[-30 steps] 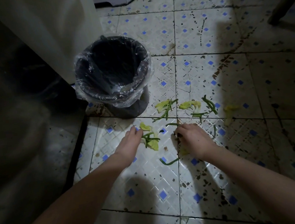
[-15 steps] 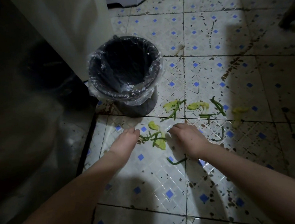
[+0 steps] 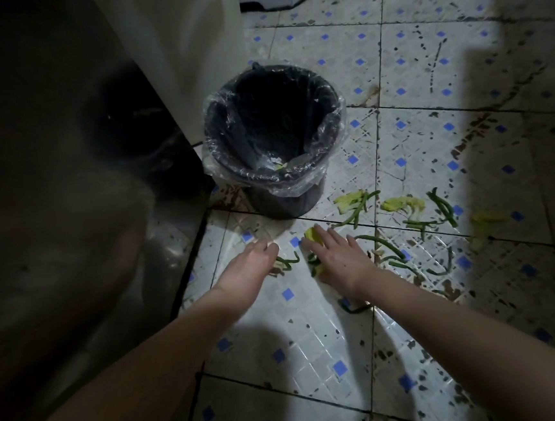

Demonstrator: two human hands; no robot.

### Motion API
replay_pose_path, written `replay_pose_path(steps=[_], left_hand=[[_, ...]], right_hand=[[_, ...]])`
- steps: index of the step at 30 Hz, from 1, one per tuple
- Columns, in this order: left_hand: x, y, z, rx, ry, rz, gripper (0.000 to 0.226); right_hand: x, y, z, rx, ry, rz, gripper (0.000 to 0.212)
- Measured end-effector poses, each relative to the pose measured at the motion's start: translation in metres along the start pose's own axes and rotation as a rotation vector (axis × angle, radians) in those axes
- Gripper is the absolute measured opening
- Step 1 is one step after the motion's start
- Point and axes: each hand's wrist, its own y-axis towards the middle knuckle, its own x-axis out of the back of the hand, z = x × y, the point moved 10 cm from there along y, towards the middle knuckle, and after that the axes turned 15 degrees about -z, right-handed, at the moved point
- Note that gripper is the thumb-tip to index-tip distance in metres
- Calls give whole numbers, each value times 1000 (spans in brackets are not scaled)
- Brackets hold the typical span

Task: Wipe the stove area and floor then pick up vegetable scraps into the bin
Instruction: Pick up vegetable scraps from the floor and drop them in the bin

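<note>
- Vegetable scraps [image 3: 388, 230]: green stalks and yellow-green leaf pieces lie scattered on the tiled floor [image 3: 315, 348], in front of and to the right of the bin [image 3: 273, 137].
- One cluster of scraps lies between the two hands: a curled green stalk [image 3: 289, 261] just beside the left fingertips, and a yellow-green leaf piece [image 3: 312, 235] at the right fingertips.
- Left hand [image 3: 252, 268]: palm down, low over the floor, fingers loosely extended and released; nothing held.
- Right hand [image 3: 339, 260]: palm down, fingers spread flat, lying over green and yellow pieces that show at its left edge. It is pressing or covering them, not clenched around them.
- A further green stalk [image 3: 353, 308] lies on the floor beside the right wrist.
- Bin: dark, round, upright, lined with a clear plastic bag [image 3: 310, 182] folded over the rim. One small pale green scrap is visible at the bottom; the rest of the interior is too dark to read.
- Floor: white tiles with blue squares, heavily speckled with dark stains.
- A dark cabinet face [image 3: 66, 195] stands left of the bin.
</note>
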Motion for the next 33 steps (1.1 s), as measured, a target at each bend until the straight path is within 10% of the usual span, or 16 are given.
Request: replay_pose_path(steps=[6, 17, 33], left_hand=[[-1, -4, 1, -7, -13, -4, 43], [5, -5, -6, -31, -20, -23, 45], [60, 3, -49, -147, -76, -201, 35]], right_hand=[[10, 1, 8, 73, -98, -55, 43], [9, -14, -1, 16, -10, 19, 53], [86, -33, -21, -77, -12, -187, 15]])
